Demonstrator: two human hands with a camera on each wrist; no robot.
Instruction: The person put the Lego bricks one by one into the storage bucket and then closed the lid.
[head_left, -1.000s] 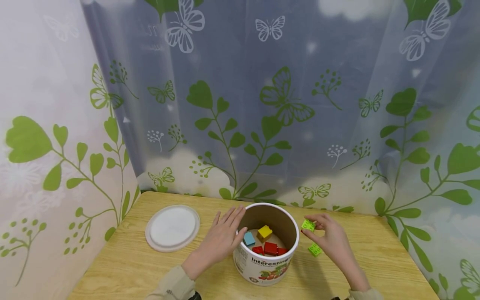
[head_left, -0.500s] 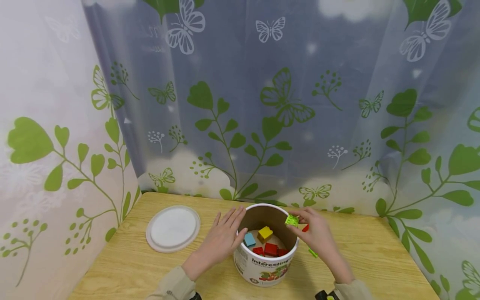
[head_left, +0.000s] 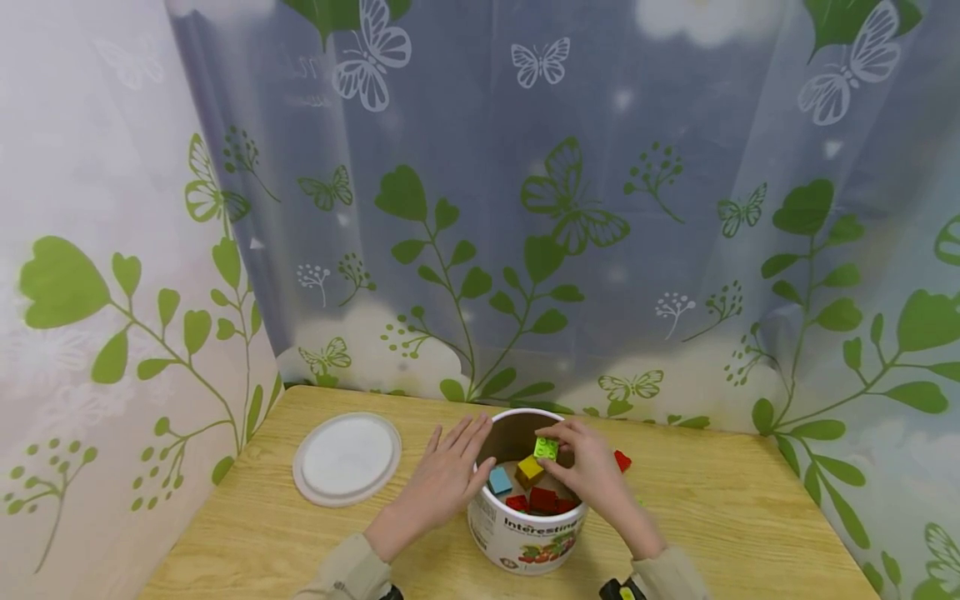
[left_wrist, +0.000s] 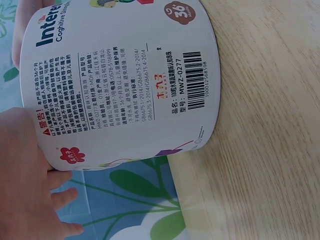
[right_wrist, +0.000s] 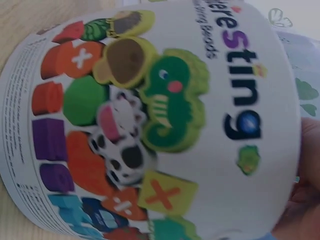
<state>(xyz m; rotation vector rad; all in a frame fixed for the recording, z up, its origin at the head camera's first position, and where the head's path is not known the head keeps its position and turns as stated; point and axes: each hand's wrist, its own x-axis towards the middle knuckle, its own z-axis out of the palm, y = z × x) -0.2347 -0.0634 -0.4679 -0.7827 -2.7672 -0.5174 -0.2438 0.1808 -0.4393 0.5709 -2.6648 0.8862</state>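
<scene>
A white round tub (head_left: 525,546) with printed labels stands on the wooden table. My left hand (head_left: 442,479) rests against its left rim, fingers straight; the left wrist view shows that hand (left_wrist: 22,185) beside the tub's wall (left_wrist: 175,130). Between the thumb and fingers of my right hand (head_left: 596,475) is a lime-green studded toy block (head_left: 547,448), held over the tub's opening. Inside the tub lie a yellow block (head_left: 529,473), a light-blue block (head_left: 499,481) and several red blocks (head_left: 543,501). The tub's printed side (right_wrist: 225,190) fills most of the right wrist view and hides the held block.
A round white lid (head_left: 347,458) lies flat on the table (head_left: 247,525) to the left. Right of the tub is a red block (head_left: 622,461), partly behind my right hand. A patterned curtain (head_left: 480,208) rises behind the table.
My right hand has carried the green block leftward from beside the tub to over its opening. Another green block on the table is now almost hidden by that hand. My left hand stays put.
</scene>
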